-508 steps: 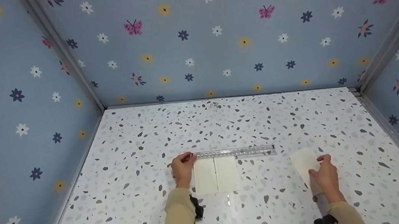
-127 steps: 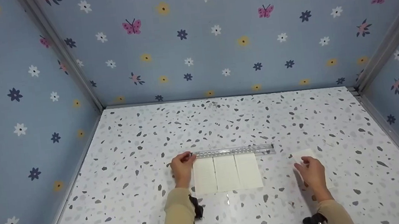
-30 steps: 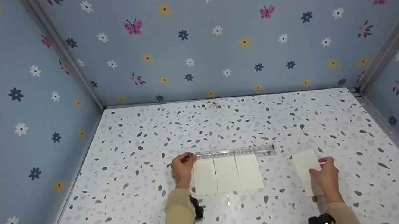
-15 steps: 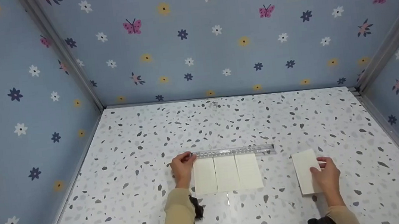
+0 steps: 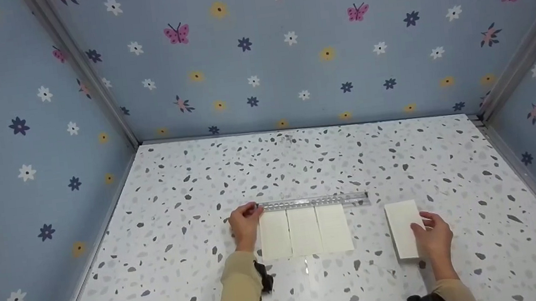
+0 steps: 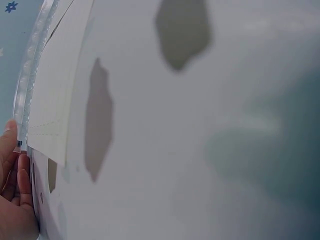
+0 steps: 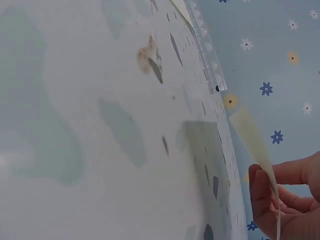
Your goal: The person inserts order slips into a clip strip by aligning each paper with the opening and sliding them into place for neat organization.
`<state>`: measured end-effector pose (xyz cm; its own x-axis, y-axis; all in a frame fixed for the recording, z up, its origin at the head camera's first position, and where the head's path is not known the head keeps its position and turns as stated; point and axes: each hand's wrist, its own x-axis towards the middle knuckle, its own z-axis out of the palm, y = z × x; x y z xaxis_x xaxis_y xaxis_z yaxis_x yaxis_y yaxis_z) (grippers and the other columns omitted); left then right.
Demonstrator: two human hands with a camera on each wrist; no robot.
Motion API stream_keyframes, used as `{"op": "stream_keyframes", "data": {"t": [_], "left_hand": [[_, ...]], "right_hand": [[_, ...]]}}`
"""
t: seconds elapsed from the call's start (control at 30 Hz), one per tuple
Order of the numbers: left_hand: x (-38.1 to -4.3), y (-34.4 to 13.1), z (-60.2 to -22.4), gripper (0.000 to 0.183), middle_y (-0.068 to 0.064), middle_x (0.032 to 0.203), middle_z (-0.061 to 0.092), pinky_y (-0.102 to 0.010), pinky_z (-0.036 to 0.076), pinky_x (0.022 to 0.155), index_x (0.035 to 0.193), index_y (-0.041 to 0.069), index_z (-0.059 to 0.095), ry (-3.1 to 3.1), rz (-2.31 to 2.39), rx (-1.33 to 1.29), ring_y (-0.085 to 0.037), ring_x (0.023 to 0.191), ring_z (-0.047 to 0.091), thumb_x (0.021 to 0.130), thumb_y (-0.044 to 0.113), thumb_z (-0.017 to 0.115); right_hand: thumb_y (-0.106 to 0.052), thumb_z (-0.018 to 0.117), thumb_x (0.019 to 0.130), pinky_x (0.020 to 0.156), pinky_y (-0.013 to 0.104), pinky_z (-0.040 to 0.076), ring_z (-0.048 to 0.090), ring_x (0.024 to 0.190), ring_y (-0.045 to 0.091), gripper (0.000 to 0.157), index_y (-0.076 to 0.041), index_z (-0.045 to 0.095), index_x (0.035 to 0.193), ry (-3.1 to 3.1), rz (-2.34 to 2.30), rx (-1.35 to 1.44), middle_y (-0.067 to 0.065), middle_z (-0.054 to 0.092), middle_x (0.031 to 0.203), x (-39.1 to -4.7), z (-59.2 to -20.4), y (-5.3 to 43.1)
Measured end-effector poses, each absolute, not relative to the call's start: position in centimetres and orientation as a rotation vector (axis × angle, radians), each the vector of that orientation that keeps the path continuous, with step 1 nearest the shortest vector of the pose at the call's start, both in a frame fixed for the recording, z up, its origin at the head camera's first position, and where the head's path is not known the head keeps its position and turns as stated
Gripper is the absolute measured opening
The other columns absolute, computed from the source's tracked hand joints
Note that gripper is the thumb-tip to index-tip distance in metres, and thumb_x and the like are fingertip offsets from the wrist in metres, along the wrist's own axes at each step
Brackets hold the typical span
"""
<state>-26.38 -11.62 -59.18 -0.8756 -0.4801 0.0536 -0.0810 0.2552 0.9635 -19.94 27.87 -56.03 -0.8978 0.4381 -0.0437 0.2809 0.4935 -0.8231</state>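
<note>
My left hand (image 5: 246, 226) pinches the left end of a clear plastic ruler (image 5: 314, 202) lying flat on the table; the left wrist view shows the thumb at the ruler end (image 6: 22, 127). Below its lower edge, three cream paper slips lie side by side: a left slip (image 5: 275, 235), a middle slip (image 5: 304, 232) and a right slip (image 5: 334, 228), narrow dark gaps between them. To the right, my right hand (image 5: 434, 237) pinches another cream paper slip (image 5: 403, 231) by its right edge. The right wrist view shows this slip (image 7: 252, 132) raised off the table, slightly bent.
White speckled table (image 5: 190, 179) extends around the slips, bounded by blue flowered panels (image 5: 263, 60) at the back and sides. Past the right slip, the ruler reaches farther right. Bare table lies between the row and the held slip.
Since the oldest frame, a third slip has joined the row. My right hand has since taken up another slip, lifted it and lately shifted it slightly left. The left hand stays at the ruler.
</note>
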Motion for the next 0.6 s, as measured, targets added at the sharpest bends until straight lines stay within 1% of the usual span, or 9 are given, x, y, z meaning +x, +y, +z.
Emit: {"op": "stream_keyframes", "data": {"t": [0.13, 0.2, 0.27, 0.37, 0.43, 0.5, 0.6], "left_hand": [[-26.4, -11.6, -59.1, 0.023, -0.01, 0.081, 0.064, -0.026, 0.045, 0.063, 0.091, -0.001, 0.068, -2.194, -1.663, 0.523, -0.018, 0.072, 0.057, 0.071, 0.008, 0.074], [-26.4, -11.6, -59.0, 0.023, -0.01, 0.081, 0.064, -0.026, 0.045, 0.063, 0.091, -0.001, 0.068, -2.188, -1.673, 0.527, -0.018, 0.072, 0.057, 0.071, 0.008, 0.074], [-26.4, -11.6, -59.0, 0.023, -0.01, 0.081, 0.064, -0.025, 0.045, 0.062, 0.09, -0.001, 0.068, -2.182, -1.683, 0.529, -0.018, 0.072, 0.056, 0.07, 0.008, 0.074], [-26.4, -11.6, -59.0, 0.022, -0.01, 0.08, 0.064, -0.025, 0.045, 0.062, 0.089, -0.001, 0.068, -2.175, -1.684, 0.527, -0.018, 0.071, 0.056, 0.07, 0.007, 0.074], [-26.4, -11.6, -59.1, 0.022, -0.011, 0.079, 0.064, -0.024, 0.045, 0.061, 0.089, -0.002, 0.068, -2.161, -1.7, 0.513, -0.018, 0.07, 0.056, 0.07, 0.006, 0.074], [-26.5, -11.7, -59.3, 0.021, -0.011, 0.079, 0.064, -0.024, 0.045, 0.061, 0.088, -0.003, 0.068, -2.145, -1.716, 0.499, -0.018, 0.07, 0.057, 0.069, 0.004, 0.074], [-26.7, -11.7, -59.6, 0.021, -0.011, 0.079, 0.063, -0.024, 0.046, 0.061, 0.088, -0.003, 0.068, -2.132, -1.735, 0.487, -0.018, 0.07, 0.057, 0.07, 0.004, 0.074]], "right_hand": [[-0.008, 0.055, 0.085, 0.083, 0.045, 0.038, 0.049, 0.102, 0.037, 0.038, 0.003, 0.047, 0.12, -2.547, 1.41, -0.633, 0.026, 0.051, 0.109, -20.0, -56.3, 27.4], [-0.009, 0.055, 0.085, 0.085, 0.045, 0.037, 0.048, 0.104, 0.037, 0.038, 0.002, 0.048, 0.12, -2.548, 1.423, -0.642, 0.025, 0.051, 0.11, -20.0, -56.3, 27.1], [-0.011, 0.055, 0.085, 0.088, 0.045, 0.033, 0.048, 0.105, 0.037, 0.038, 0.001, 0.049, 0.12, -2.553, 1.429, -0.647, 0.025, 0.052, 0.11, -20.0, -56.4, 26.8], [-0.012, 0.055, 0.085, 0.087, 0.043, 0.035, 0.049, 0.104, 0.036, 0.038, 0.001, 0.049, 0.12, -2.561, 1.447, -0.636, 0.025, 0.052, 0.111, -20.0, -56.5, 26.5], [-0.012, 0.056, 0.085, 0.082, 0.038, 0.038, 0.051, 0.1, 0.033, 0.038, 0.002, 0.049, 0.12, -2.555, 1.481, -0.619, 0.024, 0.053, 0.11, -20.1, -56.6, 26.3], [-0.012, 0.056, 0.085, 0.074, 0.031, 0.043, 0.053, 0.097, 0.03, 0.039, 0.002, 0.048, 0.121, -2.551, 1.516, -0.603, 0.023, 0.053, 0.109, -20.2, -56.7, 26.1], [-0.012, 0.057, 0.085, 0.068, 0.022, 0.042, 0.053, 0.094, 0.027, 0.04, 0.003, 0.048, 0.12, -2.549, 1.547, -0.605, 0.023, 0.054, 0.109, -20.3, -56.7, 25.7]]}}
